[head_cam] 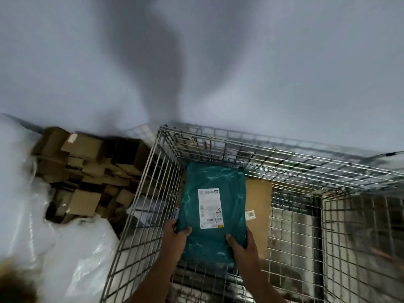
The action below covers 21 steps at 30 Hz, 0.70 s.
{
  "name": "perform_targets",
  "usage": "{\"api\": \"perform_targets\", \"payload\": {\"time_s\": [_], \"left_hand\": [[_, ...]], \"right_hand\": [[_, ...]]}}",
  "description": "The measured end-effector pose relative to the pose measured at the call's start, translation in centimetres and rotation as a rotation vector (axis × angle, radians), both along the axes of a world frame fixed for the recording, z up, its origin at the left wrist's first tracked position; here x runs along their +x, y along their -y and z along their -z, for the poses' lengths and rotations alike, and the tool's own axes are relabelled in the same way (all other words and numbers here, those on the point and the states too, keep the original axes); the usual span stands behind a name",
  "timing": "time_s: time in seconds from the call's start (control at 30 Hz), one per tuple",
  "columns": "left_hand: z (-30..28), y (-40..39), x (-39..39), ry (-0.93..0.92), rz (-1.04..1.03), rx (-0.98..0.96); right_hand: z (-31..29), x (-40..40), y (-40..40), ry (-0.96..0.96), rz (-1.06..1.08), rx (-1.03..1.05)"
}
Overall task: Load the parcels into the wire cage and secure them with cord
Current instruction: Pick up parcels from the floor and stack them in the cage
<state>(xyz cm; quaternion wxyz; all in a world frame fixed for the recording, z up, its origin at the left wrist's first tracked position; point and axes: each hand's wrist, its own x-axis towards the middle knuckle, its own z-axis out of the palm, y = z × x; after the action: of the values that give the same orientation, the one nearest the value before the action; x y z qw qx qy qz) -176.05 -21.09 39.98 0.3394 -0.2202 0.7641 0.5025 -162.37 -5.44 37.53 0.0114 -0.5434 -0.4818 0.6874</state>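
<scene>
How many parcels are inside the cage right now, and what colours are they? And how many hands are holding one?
Teal parcels: 1, the teal parcel, held inside the wire cage
Brown parcels: 1, the flat brown parcel, lying under it
Hands holding: 2, left hand and right hand
Total parcels in the cage: 2

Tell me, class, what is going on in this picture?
A person is loading a silver wire cage. Both hands grip the near end of a teal plastic mailer parcel with a white shipping label, the left hand on its left corner and the right hand on its right. The parcel is inside the cage, over a flat brown cardboard piece. A heap of brown cardboard boxes lies outside to the left.
</scene>
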Motion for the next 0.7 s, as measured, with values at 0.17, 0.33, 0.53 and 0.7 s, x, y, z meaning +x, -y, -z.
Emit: {"api": "perform_targets", "payload": {"time_s": [0.17, 0.33, 0.53, 0.7], "left_hand": [[6.0, 0.9, -5.7, -0.061, 0.029, -0.05], [9.0, 1.0, -8.0, -0.201, 0.248, -0.293], [9.8, -0.9, -4.0, -0.424, 0.816, -0.743], [11.4, -3.1, -1.2, -0.205, 0.995, -0.572]], "right_hand": [[5.9, -5.7, 1.5, -0.046, 0.023, -0.052], [9.1, -9.4, 3.9, 0.049, -0.041, 0.023], [10.7, -11.4, 4.6, 0.238, -0.177, 0.175], [12.2, -11.8, 3.9, 0.277, -0.29, 0.161]]}}
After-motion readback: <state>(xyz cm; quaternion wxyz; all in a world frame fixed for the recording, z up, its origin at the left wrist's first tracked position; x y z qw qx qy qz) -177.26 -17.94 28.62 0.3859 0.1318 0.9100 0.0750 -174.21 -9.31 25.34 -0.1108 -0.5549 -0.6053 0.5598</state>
